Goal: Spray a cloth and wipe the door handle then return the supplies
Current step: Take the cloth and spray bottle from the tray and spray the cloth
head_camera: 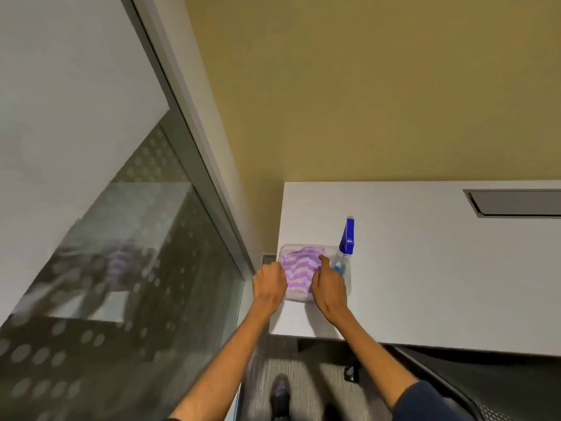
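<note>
Currently the cloth (299,270), striped purple and white, lies bunched inside a clear plastic tub (306,296) directly between both hands. Judged from its folds, the cloth is soft, light and limp; it will sag and trail when lifted, so a pinch on a raised fold near its middle should gather it better than a grip at one corner. It is unlikely to slip or break.

The left hand (269,284) is curled closed at the tub's left edge; whether it grips the rim or the cloth cannot be told. The right hand (329,287) rests over the tub's right side with its index finger extended onto the cloth and the other fingers curled; a firm grasp is not evident.

The spray bottle (344,253), clear with a blue trigger head, stands upright just beyond the right hand, touching or nearly touching the tub's far right corner. It is probably rigid and light, but tall enough to tip if knocked; the neck under the trigger is the natural hold.

The tub sits near the left front corner of a smooth white table (425,268), which would let the light tub slide if pushed. A grey inset panel (516,203) lies far to the right of the hands. To the left stands a glass partition (121,268) with a dotted film. A yellow wall (364,86) rises beyond. No door handle is visible.
</note>
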`<state>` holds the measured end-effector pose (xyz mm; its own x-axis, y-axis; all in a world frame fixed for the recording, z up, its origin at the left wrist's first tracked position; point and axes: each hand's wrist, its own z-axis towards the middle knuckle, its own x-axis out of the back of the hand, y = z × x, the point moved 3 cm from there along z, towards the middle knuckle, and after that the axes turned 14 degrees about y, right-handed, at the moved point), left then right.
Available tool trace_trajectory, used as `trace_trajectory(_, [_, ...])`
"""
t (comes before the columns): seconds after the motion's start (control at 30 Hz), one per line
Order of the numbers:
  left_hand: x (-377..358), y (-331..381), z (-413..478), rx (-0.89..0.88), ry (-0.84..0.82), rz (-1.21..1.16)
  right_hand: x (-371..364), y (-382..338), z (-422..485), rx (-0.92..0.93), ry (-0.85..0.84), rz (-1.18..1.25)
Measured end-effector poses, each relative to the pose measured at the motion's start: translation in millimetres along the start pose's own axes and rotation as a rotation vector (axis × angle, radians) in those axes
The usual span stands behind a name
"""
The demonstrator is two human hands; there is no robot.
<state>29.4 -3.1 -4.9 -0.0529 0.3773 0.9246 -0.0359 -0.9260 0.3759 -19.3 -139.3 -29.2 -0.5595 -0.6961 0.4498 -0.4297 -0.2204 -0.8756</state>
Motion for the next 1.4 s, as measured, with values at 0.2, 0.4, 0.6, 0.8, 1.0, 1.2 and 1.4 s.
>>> trace_trajectory(0.2, [-30.3,-3.5,26.4,0.137,-0.163,-0.216,-30.5,3.2,10.3,0.150,0.013,-0.320])
trace_trajectory(0.4, [-60.0,-1.8,42.0,-0.112,-0.473,-0.122,-63.6,8.9,21.7,0.055,-0.031,-0.419])
trace_trajectory(0.6, [-74.5,1.1,58.0,-0.413,-0.629,0.093,-69.5,20.4,36.6,0.052,-0.117,-0.700])
trace_trajectory(0.8, [-80.6,-4.1,71.7,-0.658,-0.607,0.229,-78.6,29.5,42.3,0.106,-0.154,-0.784])
trace_trajectory(1.0, [-90.5,-14.3,72.3,-0.688,-0.534,0.213,-83.6,36.1,47.2,0.140,-0.153,-0.822])
trace_trajectory(1.2, [-96.5,-11.1,71.8,-0.688,-0.492,0.211,-93.2,30.4,49.5,0.138,-0.139,-0.909])
trace_trajectory(1.4, [-96.8,-10.2,71.1,-0.667,-0.480,0.205,-96.1,30.7,56.4,0.192,-0.150,-0.913])
